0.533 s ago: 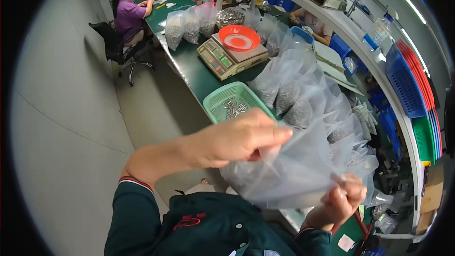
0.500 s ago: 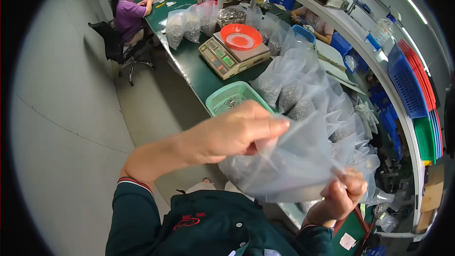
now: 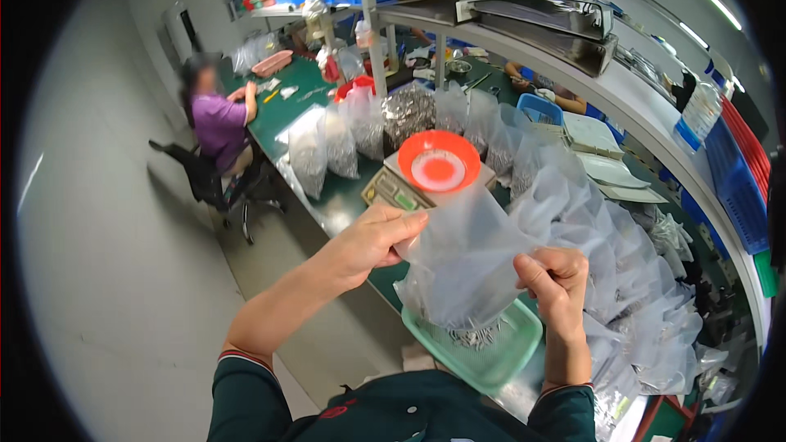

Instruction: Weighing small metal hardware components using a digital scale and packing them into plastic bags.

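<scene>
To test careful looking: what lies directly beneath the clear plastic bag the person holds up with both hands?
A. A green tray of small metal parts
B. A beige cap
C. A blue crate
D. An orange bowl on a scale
A: the clear plastic bag, pinched by the left hand and right hand, hangs over the green tray holding small metal parts.

Clear plastic bag [image 3: 467, 266] between both hands, perhaps empty

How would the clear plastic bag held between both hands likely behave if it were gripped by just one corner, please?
The clear plastic bag is thin and creased, so probably floppy and likely to droop. It looks empty, so probably very light. Its glossy film may slip between the left hand and right hand.
</scene>
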`<action>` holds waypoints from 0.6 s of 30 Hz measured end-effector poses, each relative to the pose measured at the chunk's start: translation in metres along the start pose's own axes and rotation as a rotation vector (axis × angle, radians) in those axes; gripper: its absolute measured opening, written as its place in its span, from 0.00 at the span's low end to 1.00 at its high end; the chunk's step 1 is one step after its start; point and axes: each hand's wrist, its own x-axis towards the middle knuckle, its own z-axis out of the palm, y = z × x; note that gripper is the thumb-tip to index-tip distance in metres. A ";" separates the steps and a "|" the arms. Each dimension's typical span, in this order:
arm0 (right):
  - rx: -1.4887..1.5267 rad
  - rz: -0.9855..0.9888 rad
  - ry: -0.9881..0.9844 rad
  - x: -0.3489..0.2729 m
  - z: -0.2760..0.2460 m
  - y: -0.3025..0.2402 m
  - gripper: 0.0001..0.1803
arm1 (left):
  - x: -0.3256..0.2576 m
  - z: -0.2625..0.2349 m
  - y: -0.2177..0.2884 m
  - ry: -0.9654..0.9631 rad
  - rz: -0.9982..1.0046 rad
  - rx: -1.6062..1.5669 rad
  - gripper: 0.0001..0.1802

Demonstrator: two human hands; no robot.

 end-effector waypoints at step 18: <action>-0.576 0.112 0.301 0.261 0.084 0.147 0.18 | 0.281 -0.197 0.025 0.009 0.039 0.138 0.20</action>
